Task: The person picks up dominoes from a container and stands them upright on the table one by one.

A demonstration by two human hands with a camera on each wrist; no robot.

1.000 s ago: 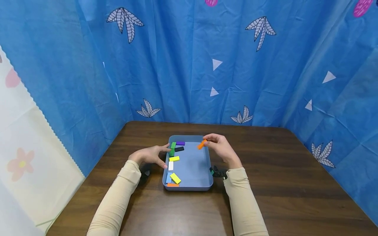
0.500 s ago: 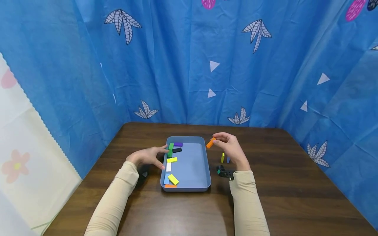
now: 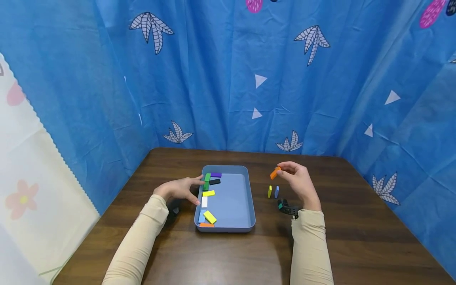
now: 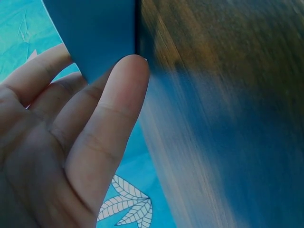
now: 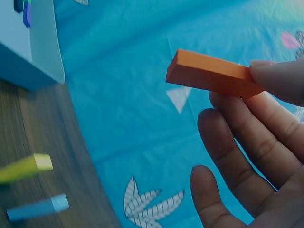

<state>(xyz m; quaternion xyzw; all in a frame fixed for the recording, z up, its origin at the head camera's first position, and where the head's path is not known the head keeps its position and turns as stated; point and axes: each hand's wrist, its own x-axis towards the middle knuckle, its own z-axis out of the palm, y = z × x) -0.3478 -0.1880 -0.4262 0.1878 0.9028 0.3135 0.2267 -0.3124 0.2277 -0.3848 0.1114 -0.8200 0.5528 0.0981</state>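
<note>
My right hand (image 3: pixel 300 181) pinches an orange domino block (image 5: pixel 209 73) between thumb and fingertips, raised above the table right of the tray. Below it, a yellow block (image 3: pixel 269 191) and a blue block (image 3: pixel 276 192) stand on end, side by side with a small gap. My left hand (image 3: pixel 181 189) lies at the left wall of the blue-grey tray (image 3: pixel 228 229), fingers spread and reaching over the rim. In the left wrist view its thumb (image 4: pixel 126 85) overlaps the tray's outer wall.
Along the tray's left side lie several blocks: purple (image 3: pixel 216 175), black (image 3: pixel 215 182), green (image 3: pixel 206 185), white (image 3: pixel 204 202), yellow (image 3: pixel 210 217) and orange (image 3: pixel 207 225) among them. A blue curtain (image 3: pixel 228 79) hangs behind the dark wooden table (image 3: pixel 228 261).
My right hand has carried the orange block rightward from over the tray to above the table, uncovering the standing yellow and blue blocks. The left hand stays by the tray.
</note>
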